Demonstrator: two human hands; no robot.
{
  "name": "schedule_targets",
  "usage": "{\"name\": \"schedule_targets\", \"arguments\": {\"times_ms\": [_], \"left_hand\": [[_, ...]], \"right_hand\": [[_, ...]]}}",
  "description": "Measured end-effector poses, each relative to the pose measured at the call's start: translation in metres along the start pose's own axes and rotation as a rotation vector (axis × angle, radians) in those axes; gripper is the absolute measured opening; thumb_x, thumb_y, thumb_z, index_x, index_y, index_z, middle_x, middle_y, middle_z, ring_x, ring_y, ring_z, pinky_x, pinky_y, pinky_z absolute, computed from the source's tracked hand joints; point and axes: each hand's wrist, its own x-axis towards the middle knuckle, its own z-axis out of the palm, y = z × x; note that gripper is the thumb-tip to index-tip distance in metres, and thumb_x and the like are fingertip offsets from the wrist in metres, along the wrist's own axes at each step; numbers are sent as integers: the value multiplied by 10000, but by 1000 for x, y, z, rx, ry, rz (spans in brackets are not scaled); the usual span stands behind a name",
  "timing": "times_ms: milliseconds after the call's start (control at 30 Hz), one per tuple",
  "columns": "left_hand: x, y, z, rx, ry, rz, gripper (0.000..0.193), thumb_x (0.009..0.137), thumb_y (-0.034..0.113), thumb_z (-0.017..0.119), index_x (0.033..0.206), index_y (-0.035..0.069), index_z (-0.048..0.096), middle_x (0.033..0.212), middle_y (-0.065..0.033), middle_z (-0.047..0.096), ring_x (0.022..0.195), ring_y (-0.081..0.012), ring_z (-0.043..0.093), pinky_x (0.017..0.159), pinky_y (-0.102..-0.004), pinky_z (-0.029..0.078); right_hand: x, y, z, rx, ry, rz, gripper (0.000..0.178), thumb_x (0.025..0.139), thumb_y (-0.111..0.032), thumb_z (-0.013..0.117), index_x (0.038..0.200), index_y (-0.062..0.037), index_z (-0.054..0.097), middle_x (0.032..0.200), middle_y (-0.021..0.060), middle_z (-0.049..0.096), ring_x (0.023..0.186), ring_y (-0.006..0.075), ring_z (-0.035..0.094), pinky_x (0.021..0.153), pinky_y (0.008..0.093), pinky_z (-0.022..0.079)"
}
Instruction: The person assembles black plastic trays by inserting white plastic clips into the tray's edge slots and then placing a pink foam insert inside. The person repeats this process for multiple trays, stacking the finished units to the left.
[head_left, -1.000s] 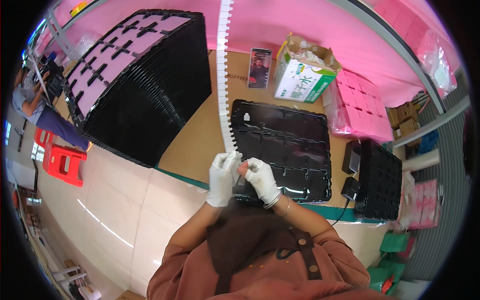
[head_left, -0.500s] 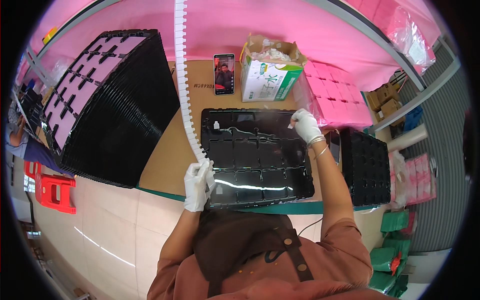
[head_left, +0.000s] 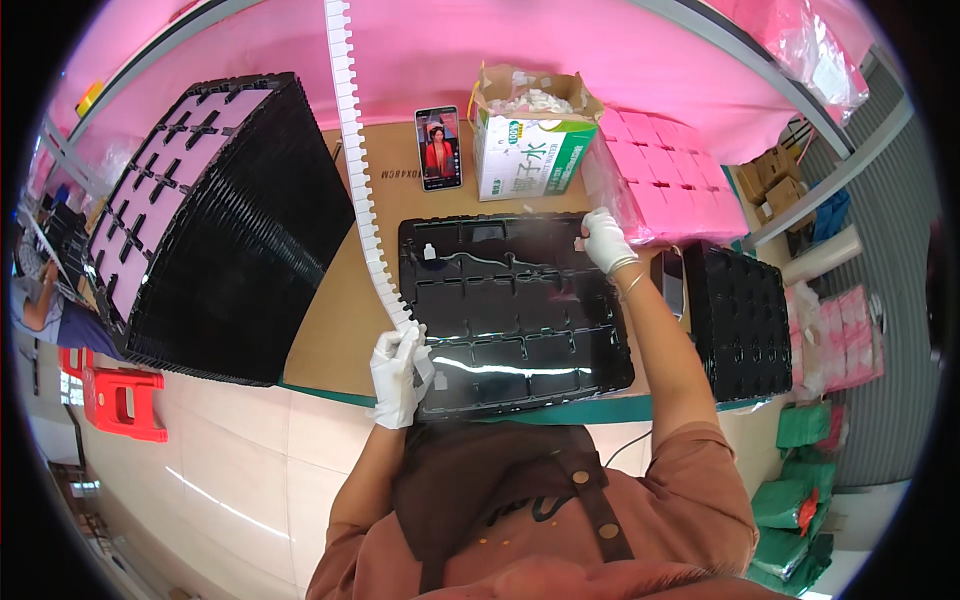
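Note:
A shallow black plastic tray point(head_left: 480, 300) with several compartments lies in front of me under a glossy clear cover. My left hand point(head_left: 397, 380), in a white glove, is closed on the lower end of a long strip of white tab stickers point(head_left: 362, 190) at the tray's left edge. One white tab sticker point(head_left: 430, 252) sits near the tray's upper left corner, and a fainter tab point(head_left: 441, 382) lies at the lower left. At the upper right corner, my gloved right hand point(head_left: 606, 242) pinches a small tab point(head_left: 580, 243) against or just above the tray; contact is unclear.
To the left rises a tall stack of black trays point(head_left: 230, 230) with lilac inserts. A phone point(head_left: 438, 150) and a carton point(head_left: 535, 150) of white scraps stand behind. Pink blocks point(head_left: 670, 180) and more black trays point(head_left: 740, 320) are at right. Red stools point(head_left: 125, 400) stand on the floor.
My right hand has shifted slightly upward at the tray's upper right corner, with the tab at its fingertips. My left hand keeps hold of the strip. The phone's picture has changed.

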Motion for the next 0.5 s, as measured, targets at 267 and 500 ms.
{"name": "schedule_targets", "arguments": {"times_ms": [267, 500], "left_hand": [[-10, 20, 22, -139, -5, -36, 119, 938, 129, 656, 938, 21, 609, 979, -132, 695, 862, -160, 660, 763, -277, 526], [-30, 15, 44, -127, 31, 71, 102, 960, 108, 604, 983, 10, 585, 1058, -140, 670, 977, -193, 639, 887, -321, 500]], "right_hand": [[-57, -107, -14, 455, 281, 73, 228, 735, -132, 790, 839, -30, 616, 840, 161, 602, 797, 332, 615, 730, 408, 508], [-139, -246, 0, 1550, -405, 229, 171, 886, -165, 721, 956, -33, 636, 859, -21, 631, 790, 64, 557, 712, 233, 461]]}}
